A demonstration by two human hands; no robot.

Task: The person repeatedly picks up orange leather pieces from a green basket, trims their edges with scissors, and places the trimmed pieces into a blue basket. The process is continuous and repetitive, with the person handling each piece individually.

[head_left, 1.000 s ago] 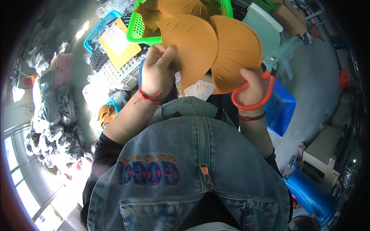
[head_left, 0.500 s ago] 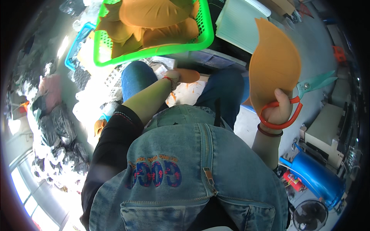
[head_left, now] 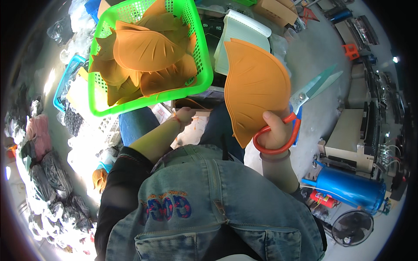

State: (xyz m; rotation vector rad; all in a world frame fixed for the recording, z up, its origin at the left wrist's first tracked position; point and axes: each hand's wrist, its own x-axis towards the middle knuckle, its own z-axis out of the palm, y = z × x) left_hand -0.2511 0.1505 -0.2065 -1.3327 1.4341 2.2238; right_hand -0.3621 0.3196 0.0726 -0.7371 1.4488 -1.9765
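Orange leaf [head_left: 257, 89]: pinching it in right hand [head_left: 279, 132] near green basket [head_left: 148, 104], scissors [head_left: 301, 96] looped round that hand; with left hand [head_left: 185, 114] between knees [head_left: 138, 124], cannot tell its grip.

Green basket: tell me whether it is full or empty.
Well filled, not empty: orange leaf-shaped pieces lie heaped over most of the green basket. The right hand holds at least one more outside it.
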